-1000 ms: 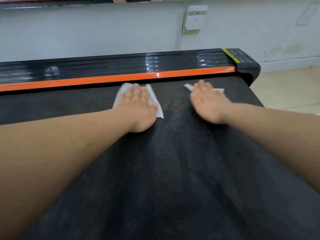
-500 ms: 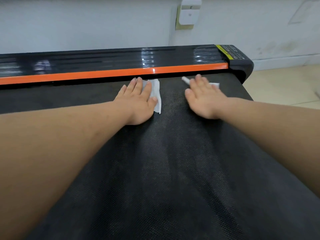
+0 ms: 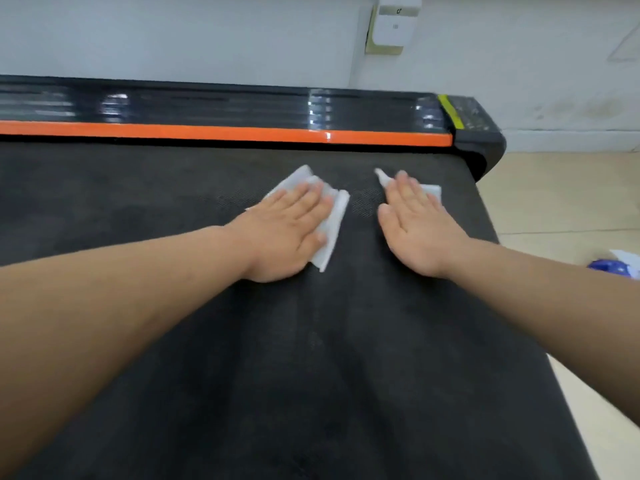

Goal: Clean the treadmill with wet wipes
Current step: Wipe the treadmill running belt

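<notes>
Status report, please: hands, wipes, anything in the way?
Left hand flat on left wipe. Right hand flat on right wipe. Both on belt, short of orange strip. Blue item on floor, right.

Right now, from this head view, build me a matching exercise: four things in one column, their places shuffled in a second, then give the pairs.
Things
1. left hand
2. orange strip
3. blue packet
4. white wall unit

Places
A. on the floor, right of the belt
B. flat on a wipe on the belt
C. on the wall behind
D. along the belt's far edge

Pairs: 1-B, 2-D, 3-A, 4-C
</notes>
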